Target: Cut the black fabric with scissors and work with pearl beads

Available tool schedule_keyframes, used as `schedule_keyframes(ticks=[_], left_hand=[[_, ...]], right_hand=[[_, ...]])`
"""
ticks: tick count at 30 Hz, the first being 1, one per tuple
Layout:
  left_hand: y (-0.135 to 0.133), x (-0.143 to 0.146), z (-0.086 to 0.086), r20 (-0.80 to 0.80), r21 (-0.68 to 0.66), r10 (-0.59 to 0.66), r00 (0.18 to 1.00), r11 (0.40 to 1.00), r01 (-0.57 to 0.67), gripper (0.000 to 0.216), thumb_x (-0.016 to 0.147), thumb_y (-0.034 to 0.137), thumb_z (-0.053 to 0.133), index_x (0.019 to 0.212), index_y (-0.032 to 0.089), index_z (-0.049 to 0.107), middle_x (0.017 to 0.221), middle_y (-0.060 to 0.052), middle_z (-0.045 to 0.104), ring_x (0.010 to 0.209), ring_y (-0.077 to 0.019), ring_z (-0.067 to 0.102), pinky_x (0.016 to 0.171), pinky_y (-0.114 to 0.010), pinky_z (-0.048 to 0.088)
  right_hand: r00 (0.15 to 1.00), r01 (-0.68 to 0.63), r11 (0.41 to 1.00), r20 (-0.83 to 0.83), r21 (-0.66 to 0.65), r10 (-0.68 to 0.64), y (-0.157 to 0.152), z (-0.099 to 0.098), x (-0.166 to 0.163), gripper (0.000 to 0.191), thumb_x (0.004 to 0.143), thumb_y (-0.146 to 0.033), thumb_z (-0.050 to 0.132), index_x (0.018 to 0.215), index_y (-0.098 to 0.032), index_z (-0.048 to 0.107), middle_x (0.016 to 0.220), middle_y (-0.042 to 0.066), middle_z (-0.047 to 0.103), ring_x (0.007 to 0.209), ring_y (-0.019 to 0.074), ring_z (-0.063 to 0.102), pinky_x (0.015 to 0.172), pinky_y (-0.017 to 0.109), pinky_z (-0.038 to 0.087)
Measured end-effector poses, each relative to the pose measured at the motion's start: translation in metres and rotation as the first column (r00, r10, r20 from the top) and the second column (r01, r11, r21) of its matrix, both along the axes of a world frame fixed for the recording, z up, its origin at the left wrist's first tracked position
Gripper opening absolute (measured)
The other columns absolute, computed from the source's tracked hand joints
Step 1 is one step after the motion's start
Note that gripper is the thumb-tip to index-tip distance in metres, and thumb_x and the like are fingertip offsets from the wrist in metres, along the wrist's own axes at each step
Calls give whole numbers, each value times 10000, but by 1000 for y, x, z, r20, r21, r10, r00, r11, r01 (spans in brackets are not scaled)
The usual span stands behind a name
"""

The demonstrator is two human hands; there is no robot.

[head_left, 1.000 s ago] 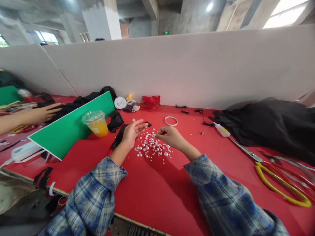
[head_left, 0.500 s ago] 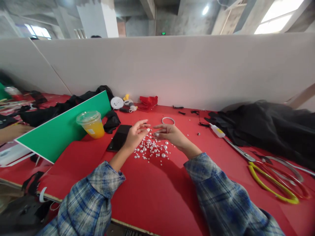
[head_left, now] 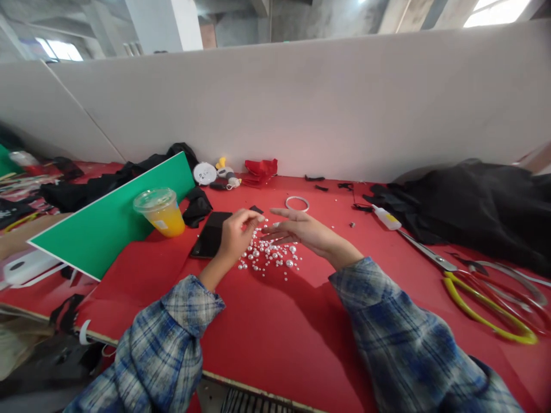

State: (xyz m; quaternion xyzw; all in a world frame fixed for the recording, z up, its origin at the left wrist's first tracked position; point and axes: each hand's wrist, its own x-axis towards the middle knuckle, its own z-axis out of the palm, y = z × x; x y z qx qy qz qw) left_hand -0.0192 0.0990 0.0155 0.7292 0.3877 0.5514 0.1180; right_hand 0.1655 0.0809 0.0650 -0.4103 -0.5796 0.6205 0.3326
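— What are the hands doing?
— The left hand is curled, fingertips pinched together; too small to tell if a pearl is in them. The right hand is open and flat, holding nothing.
— Where are the pearls?
— Right under both hands, on the red tabletop.
— Anything else?
— A black phone lies just left of the left hand.

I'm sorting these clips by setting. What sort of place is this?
Probably a craft or garment workshop bench: loose pearl beads under the hands, yellow-handled scissors, a glue bottle and black fabric on a partitioned red table.
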Motion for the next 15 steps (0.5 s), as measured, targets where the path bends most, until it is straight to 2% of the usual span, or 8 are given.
schedule_keyframes(ticks=[2,3,5,6,8,10,12,15], left_hand=[[7,-7,6,293,-172,72,953,985,-21,207,837,359,600,763,168,629,653,-8,625,594,-114,573,588,-231,458],[11,-11,9,427,-247,95,899,969,14,248,822,395,613,731,164,615,602,7,590,540,-100,541,548,-219,442],[16,-17,15,624,-328,105,775,934,138,353,788,453,642,611,160,554,503,39,497,448,-69,455,479,-196,392],[17,-19,18,683,-341,95,725,919,200,414,776,480,649,551,163,506,465,52,448,418,-57,413,453,-189,363],[17,-21,22,745,-339,67,664,895,291,529,774,544,621,470,174,399,407,69,349,373,-44,334,418,-186,316],[15,-20,23,766,-337,36,642,873,353,600,792,612,544,439,186,314,375,77,265,347,-43,275,406,-196,300],[14,-19,22,784,-343,16,620,844,412,620,804,652,481,439,194,280,371,77,226,341,-48,256,408,-205,308],[15,-21,19,845,-324,6,535,802,502,571,784,636,535,490,186,344,425,71,307,381,-48,326,432,-200,340]], right_hand=[[967,-86,986,250,146,48,-1,0,3,364,850,-147,545,1214,-148,538,863,62,707,760,150,661,711,292,535],[914,-177,957,399,228,74,-1,-1,4,274,826,-149,577,1098,-144,611,835,58,702,733,146,644,682,281,518],[769,-383,862,632,332,98,-3,-6,3,130,783,-114,608,892,-143,674,806,50,692,706,139,612,653,265,480],[712,-460,811,696,362,93,-5,-9,1,118,775,-90,603,847,-144,679,812,50,687,713,139,602,656,263,468],[663,-540,733,746,414,66,-9,-15,-4,169,777,-49,577,863,-149,681,854,56,676,751,141,593,686,263,457],[657,-568,685,753,457,42,-13,-21,-10,201,784,-31,560,876,-163,682,875,59,659,778,143,584,714,264,453],[660,-576,664,750,476,35,-15,-27,-15,192,778,-36,575,845,-181,683,856,50,645,787,147,575,720,265,451],[680,-577,664,730,475,69,-13,-35,-19,174,765,-38,596,801,-188,677,820,37,643,804,153,567,719,260,447]])
